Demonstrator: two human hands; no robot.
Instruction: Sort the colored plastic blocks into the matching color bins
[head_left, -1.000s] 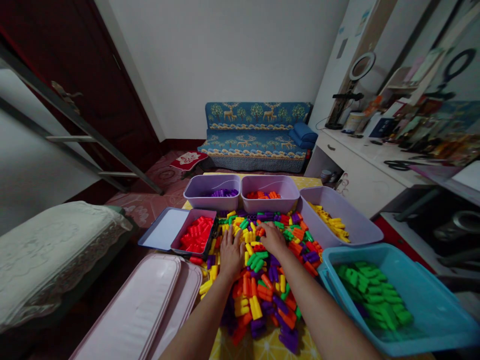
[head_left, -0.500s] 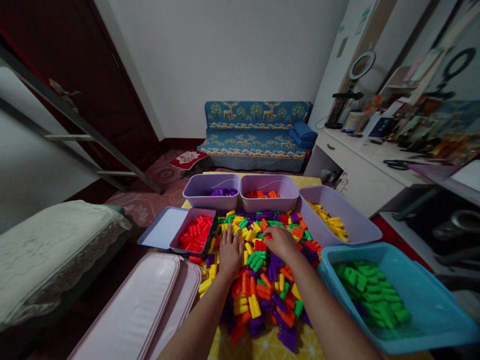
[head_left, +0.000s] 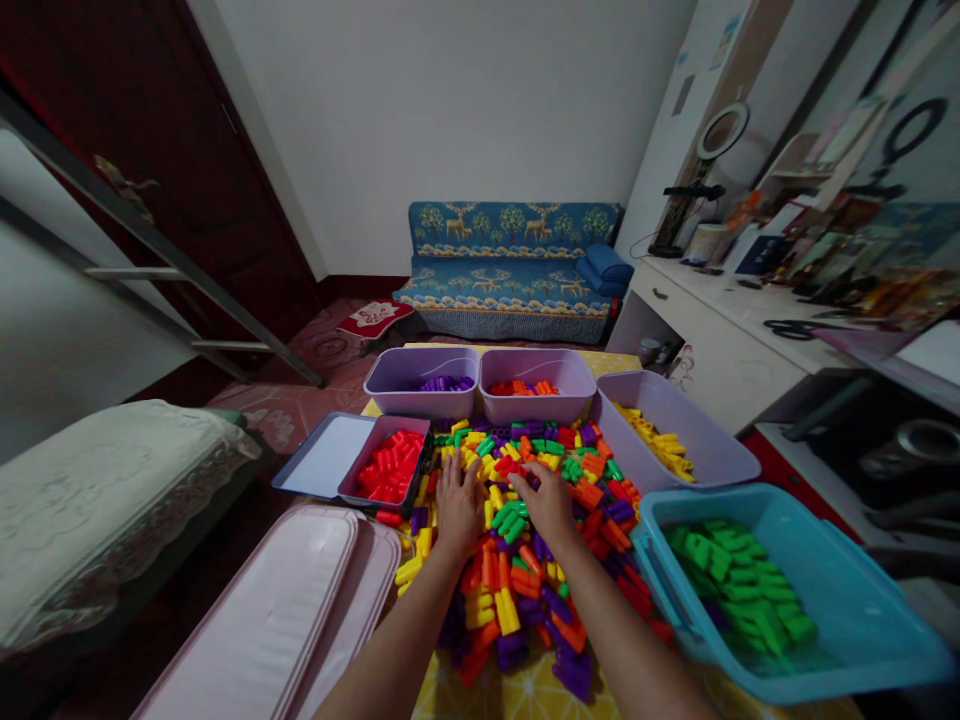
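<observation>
A mixed heap of plastic building blocks in red, orange, yellow, green and purple (head_left: 510,607) covers the middle of the table. My left hand (head_left: 459,502) rests on the heap's left part, fingers spread, holding nothing visible. To its right, my right hand (head_left: 550,508) has thumb and fingers pinched at a red block (head_left: 508,467) above the pile. Green joined blocks (head_left: 511,521) lie between the two hands. Left of the heap, a small box (head_left: 349,490) holds red blocks (head_left: 391,466).
Purple bins (head_left: 420,405) (head_left: 536,408) with purple and red-orange blocks line the far edge. Another purple bin (head_left: 712,450) holds yellow blocks. A blue tub (head_left: 862,600) with green blocks stands right. Pink lids (head_left: 262,610) lie left. The tablecloth (head_left: 525,700) is yellow.
My right hand has moved left and nearer, closer to my left hand, with a red block now at its fingertips. My left hand stays nearly in place.
</observation>
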